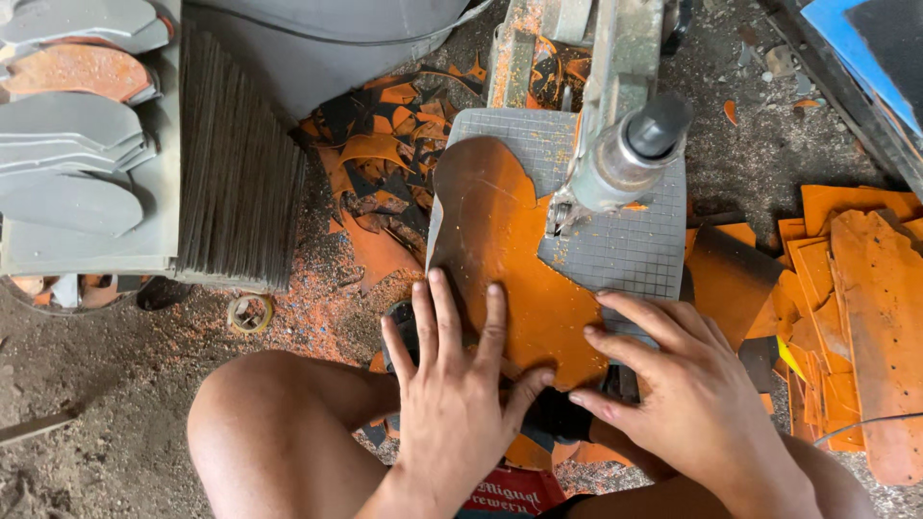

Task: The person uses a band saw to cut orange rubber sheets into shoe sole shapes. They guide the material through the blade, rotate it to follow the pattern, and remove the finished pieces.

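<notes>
Scraps [385, 183] litter the floor while our flat, open left hand [452, 384] and right hand [673, 384] press the half-cut orange sheet [510, 259] against the saw blade [561, 213], its outline unfinished.

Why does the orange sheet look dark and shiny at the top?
In the head view, daylight glares softly off the orange sheet near its top, dulling the colour; the machine head above it looks slightly blurred, being close to the camera; the left hand and right hand stay sharp, casting soft shadows.
</notes>
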`<state>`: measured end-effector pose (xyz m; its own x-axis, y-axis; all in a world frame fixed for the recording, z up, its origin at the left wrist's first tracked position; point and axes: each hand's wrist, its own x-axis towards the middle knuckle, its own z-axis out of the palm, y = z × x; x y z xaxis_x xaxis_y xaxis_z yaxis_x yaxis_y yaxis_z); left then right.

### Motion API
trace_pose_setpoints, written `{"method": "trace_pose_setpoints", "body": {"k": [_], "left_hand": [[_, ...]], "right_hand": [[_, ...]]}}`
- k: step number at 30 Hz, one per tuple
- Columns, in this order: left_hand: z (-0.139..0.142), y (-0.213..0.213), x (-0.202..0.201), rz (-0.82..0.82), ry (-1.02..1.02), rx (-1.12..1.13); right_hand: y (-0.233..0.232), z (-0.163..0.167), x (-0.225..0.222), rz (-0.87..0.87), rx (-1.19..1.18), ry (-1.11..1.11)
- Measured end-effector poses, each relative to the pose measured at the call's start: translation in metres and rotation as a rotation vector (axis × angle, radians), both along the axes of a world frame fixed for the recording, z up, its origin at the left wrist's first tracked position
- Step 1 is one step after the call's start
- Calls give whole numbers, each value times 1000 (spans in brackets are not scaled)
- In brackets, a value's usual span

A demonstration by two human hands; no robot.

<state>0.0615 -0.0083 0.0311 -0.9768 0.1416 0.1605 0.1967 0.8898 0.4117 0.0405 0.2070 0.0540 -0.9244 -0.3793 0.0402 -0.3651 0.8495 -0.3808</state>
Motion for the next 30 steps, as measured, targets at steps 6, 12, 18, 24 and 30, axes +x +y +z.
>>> {"method": "trace_pose_setpoints", "body": {"k": [6,12,18,24,30], "left_hand": [[-6,33,9,-16,67,-121],[-11,49,-1,-16,78,-171],[-16,54,-14,-32,124,-272],[-20,53,-19,-43,135,-212],[-21,43,-25,-55,162,-195]], "right_hand": [[25,-1,-1,-83,-10,-146],[45,-14,-7,-37,-29,-106],[47,-23,-17,-88,-55,-98],[45,-22,-24,-135,-70,-104],[41,-24,-24,-113,-17,-52]]}}
